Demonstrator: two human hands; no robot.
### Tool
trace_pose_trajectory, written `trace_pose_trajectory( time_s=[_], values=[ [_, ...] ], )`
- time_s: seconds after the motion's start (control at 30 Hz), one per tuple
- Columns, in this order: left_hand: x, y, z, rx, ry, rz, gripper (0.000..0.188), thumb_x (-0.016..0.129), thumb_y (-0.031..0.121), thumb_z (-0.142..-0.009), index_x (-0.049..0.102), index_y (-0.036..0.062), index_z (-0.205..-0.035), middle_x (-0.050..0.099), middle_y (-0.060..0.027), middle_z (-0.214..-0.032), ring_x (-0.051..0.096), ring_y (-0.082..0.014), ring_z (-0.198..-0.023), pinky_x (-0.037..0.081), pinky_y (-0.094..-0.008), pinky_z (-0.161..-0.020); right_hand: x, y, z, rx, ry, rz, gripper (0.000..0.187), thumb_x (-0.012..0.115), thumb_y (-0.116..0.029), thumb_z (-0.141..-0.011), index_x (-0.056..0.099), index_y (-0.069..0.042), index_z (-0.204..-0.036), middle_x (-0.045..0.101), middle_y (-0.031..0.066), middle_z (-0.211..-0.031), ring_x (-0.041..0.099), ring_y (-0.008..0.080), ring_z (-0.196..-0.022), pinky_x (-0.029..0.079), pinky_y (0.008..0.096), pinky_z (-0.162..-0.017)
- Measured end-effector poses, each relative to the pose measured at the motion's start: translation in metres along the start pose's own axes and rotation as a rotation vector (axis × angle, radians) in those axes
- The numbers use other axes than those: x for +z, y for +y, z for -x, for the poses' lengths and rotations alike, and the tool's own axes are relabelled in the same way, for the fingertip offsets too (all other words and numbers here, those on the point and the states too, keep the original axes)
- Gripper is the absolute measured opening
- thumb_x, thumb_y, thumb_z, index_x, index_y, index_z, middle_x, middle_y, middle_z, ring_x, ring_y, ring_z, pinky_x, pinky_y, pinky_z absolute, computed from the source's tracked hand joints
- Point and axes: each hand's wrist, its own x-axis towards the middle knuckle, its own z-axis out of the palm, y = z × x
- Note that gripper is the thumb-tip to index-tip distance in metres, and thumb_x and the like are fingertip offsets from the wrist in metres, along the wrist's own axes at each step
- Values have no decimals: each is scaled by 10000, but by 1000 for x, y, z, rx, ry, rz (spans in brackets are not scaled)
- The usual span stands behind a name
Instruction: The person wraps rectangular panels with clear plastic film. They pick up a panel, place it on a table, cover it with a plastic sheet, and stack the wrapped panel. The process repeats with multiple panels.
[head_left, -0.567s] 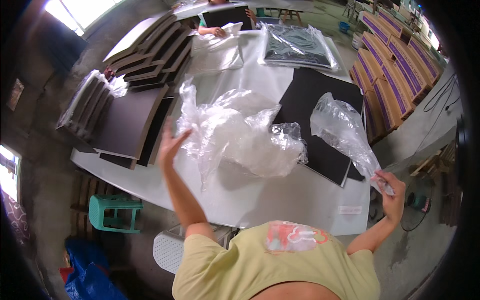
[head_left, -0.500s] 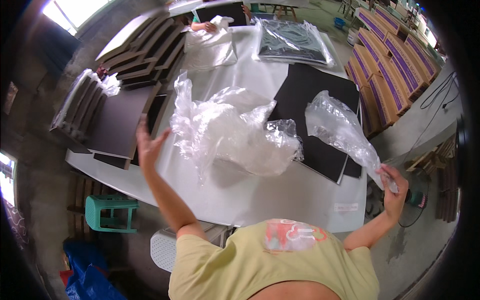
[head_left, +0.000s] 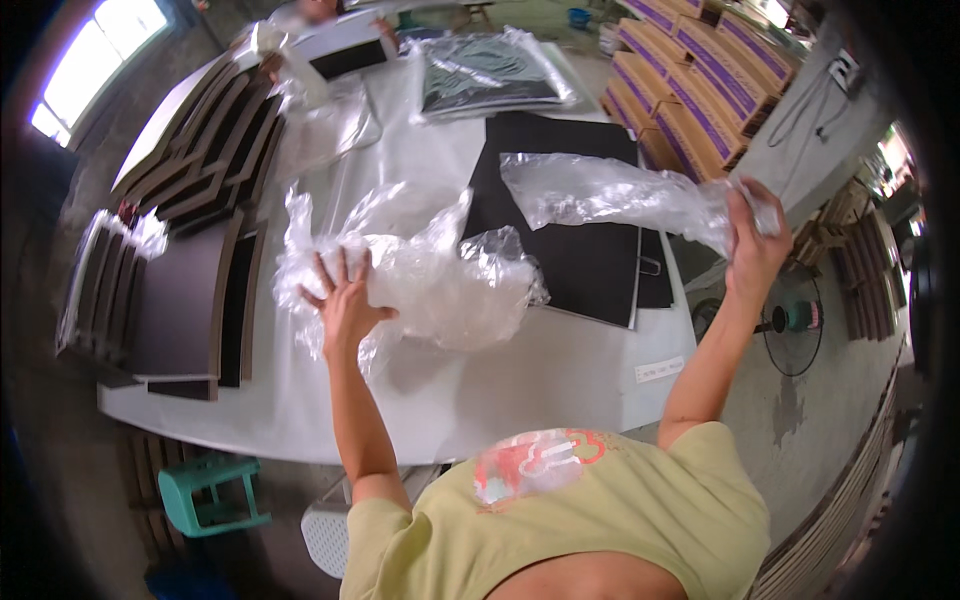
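My left hand [head_left: 348,305], fingers spread, is at the left side of a crumpled heap of clear plastic bags [head_left: 455,290]; whether it presses on the heap or hovers just above, I cannot tell. On the right, my right hand [head_left: 755,240] is closed on the end of a clear plastic bag [head_left: 610,195]. That bag stretches leftward from my fingers across flat black panels [head_left: 580,270]. Both the heap and the panels lie on a pale-covered table [head_left: 560,385].
Stacked dark boards [head_left: 180,300] line the table's left side. Beyond the black panels lies a plastic-wrapped panel [head_left: 490,75]. Another person handles a board [head_left: 345,45] at the far end. Cartons [head_left: 690,80] are stacked at right, near a fan [head_left: 795,318]. A green stool [head_left: 210,495] stands lower left.
My left hand has moved right, from beside the dark boards to the plastic heap. My right hand has risen with the bag, which now stretches more level. The whole view has shifted.
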Motion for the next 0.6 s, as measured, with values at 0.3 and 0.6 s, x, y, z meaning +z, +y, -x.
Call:
trace_pose_trajectory(
  time_s=[0.3, 0.6],
  values=[
    [-160, 169, -37, 1048, 233, 767, 950, 782, 467, -481, 386, 17, -1217, 520, -231, -1092, 489, -349, -1046, 372, -399, -895, 112, -79, -54, -670, -685, 500, 200, 699, -163, -694, 648, -20, -824, 628, 37, -789, 585, 122, -751, 456, 219, -685],
    [-180, 124, -160, 964, 527, 1003, 302, 622, 259, -787, 575, 24, -972, 599, -55, -700, 557, -95, -537, 456, -240, -528, 84, -105, -198, -648, -200, 522, 380, 678, -336, -713, 621, 11, -858, 629, 111, -745, 558, 153, -662, 444, 314, -615]
  ],
)
